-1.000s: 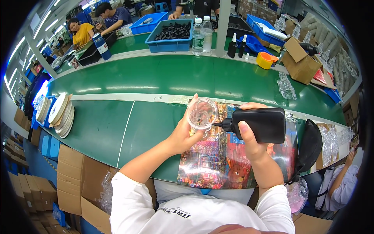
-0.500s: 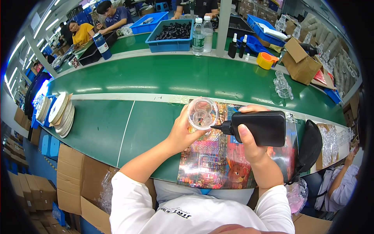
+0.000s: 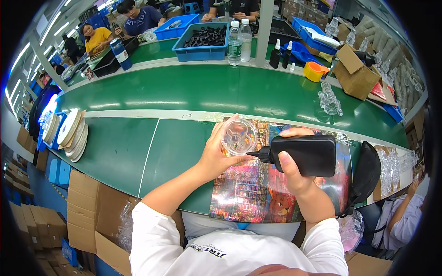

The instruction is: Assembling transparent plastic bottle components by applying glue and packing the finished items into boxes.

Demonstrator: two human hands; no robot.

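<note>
My left hand [image 3: 215,149] is closed around a clear round plastic part [image 3: 239,136], its ringed opening facing up. Tilted on its side, a black squeeze bottle [image 3: 304,155] is gripped by my right hand [image 3: 294,172], thumb on the near side. The bottle's thin nozzle tip touches or nearly touches the near rim of the clear part; I cannot tell which. Beneath both hands lies a glossy printed mat [image 3: 248,193] with a colourful picture on it. What the clear part holds inside, if anything, is too small to make out.
Another clear plastic part [image 3: 329,100] lies on the green belt [image 3: 161,87] ahead. Behind the belt stand a blue bin [image 3: 199,54] of black pieces, water bottles [image 3: 234,46] and an orange tape dispenser [image 3: 314,71]. Stacked white reels [image 3: 76,135] sit left; a black bag [image 3: 367,170] lies right.
The clear part in my left hand has turned slightly, and the bottle has shifted a little left and down. The clear part on the belt has moved left. People across the belt have shifted.
</note>
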